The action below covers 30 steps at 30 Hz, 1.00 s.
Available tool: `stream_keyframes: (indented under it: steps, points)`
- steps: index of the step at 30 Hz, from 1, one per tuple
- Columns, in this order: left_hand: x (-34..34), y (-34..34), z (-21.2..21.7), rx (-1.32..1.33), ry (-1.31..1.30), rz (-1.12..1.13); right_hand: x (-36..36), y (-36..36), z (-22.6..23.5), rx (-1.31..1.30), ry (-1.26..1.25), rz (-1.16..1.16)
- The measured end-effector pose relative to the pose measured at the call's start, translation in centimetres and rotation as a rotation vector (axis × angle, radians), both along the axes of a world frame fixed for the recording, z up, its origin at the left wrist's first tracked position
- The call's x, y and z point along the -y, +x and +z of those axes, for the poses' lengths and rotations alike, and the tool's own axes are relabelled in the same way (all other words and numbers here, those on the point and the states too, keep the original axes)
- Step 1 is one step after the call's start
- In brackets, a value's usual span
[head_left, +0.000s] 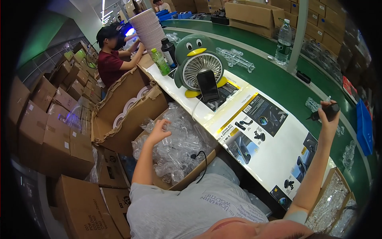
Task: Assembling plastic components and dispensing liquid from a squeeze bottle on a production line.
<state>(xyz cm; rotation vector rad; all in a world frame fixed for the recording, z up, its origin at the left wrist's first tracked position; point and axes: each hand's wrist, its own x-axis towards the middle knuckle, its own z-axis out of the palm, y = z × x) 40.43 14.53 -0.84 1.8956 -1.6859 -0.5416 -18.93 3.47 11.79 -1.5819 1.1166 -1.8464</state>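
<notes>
My left hand [159, 132] hovers over a cardboard box full of clear plastic shells [175, 149]. Its fingers are loosely curled and apart, and I see nothing held in them. Out to the right, above the green conveyor belt, my right hand [329, 119] is closed around a small black part [327, 111] with a rounded body and a thinner end; its exact kind is unclear. Close to that hand a clear plastic shell [312, 104] lies on the belt. Between my arms, printed packaging sheets [278, 139] cover the white worktable.
A green penguin-shaped fan [201, 65] with a black phone [208, 85] leaning on it stands ahead. Beyond are bottles [160, 62] and a tall stack of cups [146, 32]. A person in dark red [113, 63] works at far left. A blue tray [364, 127] sits right.
</notes>
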Motion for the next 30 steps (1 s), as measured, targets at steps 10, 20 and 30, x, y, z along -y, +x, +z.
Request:
stream_keyframes:
  steps: [10,20,30]
  points:
    - [0.1,-9.3,11.7,-1.063,-0.211,-0.407,-3.1,-1.0,1.1,0.787,-0.054,0.304]
    - [11.3,-32.5,7.7,-1.360,0.074,-0.707,-4.3,-2.4,2.2,0.852,-0.274,0.072]
    - [16.1,-45.1,1.0,-1.714,0.668,-0.762,-7.3,-3.1,3.2,0.971,-0.205,0.062]
